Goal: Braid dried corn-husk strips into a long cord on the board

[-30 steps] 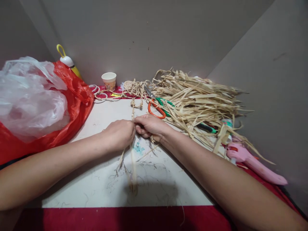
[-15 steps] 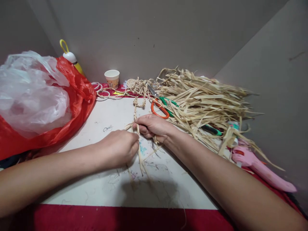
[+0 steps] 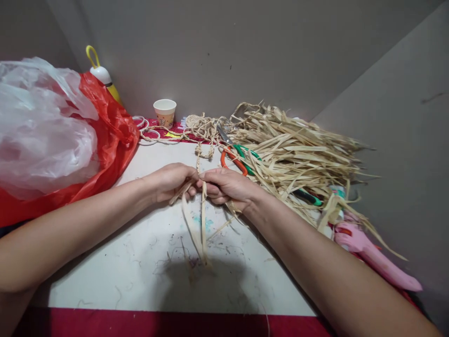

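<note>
Over the middle of the white board (image 3: 140,262), my left hand (image 3: 175,183) and my right hand (image 3: 224,186) meet fingertip to fingertip. Both are closed on a braid of dry straw (image 3: 198,164), which runs away from my fingers toward a tangled braided heap (image 3: 206,126) at the back. Loose straw strands (image 3: 203,224) hang from the grip toward me, some between the hands and some under the left fingers. The exact crossing of the strands is hidden by my fingertips.
Right of the braid lie scissors (image 3: 234,159) with orange and green handles, a big pile of straw (image 3: 294,145), a green-tipped tool (image 3: 308,197) and a pink glue gun (image 3: 372,252). A paper cup (image 3: 164,113) stands behind; red and clear plastic bags (image 3: 115,135) bulge at left, before a yellow bottle (image 3: 101,75).
My left hand has moved up and away from me, from below the braid to beside the right fingertips, now pinching at the braid's end. The right hand keeps its hold; the view has shifted slightly.
</note>
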`<action>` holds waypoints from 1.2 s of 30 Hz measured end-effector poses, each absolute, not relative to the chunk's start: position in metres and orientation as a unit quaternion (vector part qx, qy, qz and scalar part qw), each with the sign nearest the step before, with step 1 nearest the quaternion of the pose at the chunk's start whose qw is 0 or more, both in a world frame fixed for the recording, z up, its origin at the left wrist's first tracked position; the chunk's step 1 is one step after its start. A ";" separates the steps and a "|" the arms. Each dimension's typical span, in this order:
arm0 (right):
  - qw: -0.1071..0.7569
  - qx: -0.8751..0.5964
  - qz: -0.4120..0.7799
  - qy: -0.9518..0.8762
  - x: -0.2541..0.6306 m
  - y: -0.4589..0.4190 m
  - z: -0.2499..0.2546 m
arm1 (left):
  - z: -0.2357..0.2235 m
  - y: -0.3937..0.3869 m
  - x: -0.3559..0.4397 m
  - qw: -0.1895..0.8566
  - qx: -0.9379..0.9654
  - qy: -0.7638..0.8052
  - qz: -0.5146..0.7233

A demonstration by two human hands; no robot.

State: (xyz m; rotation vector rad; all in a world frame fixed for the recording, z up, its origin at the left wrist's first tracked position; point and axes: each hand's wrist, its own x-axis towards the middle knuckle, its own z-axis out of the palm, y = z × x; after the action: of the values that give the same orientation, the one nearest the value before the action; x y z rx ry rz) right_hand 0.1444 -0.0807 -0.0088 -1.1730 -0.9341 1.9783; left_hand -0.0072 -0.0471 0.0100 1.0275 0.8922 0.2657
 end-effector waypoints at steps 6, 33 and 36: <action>0.300 -0.462 0.741 -0.384 0.146 -0.081 -0.006 | 0.012 -0.047 -0.012 0.679 0.579 0.434 0.123; 0.167 -0.509 0.544 -0.646 0.160 -0.084 0.001 | 0.005 -0.049 -0.009 0.648 0.613 0.431 0.133; 0.145 -0.541 0.510 -0.653 0.163 -0.085 0.008 | 0.005 -0.049 -0.008 0.620 0.639 0.437 0.128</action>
State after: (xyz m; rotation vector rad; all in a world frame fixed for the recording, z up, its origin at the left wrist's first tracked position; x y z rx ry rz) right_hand 0.1631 -0.0846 0.0076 -1.5577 -1.8818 1.4704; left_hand -0.0083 -0.0494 0.0052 1.4693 1.0056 0.2951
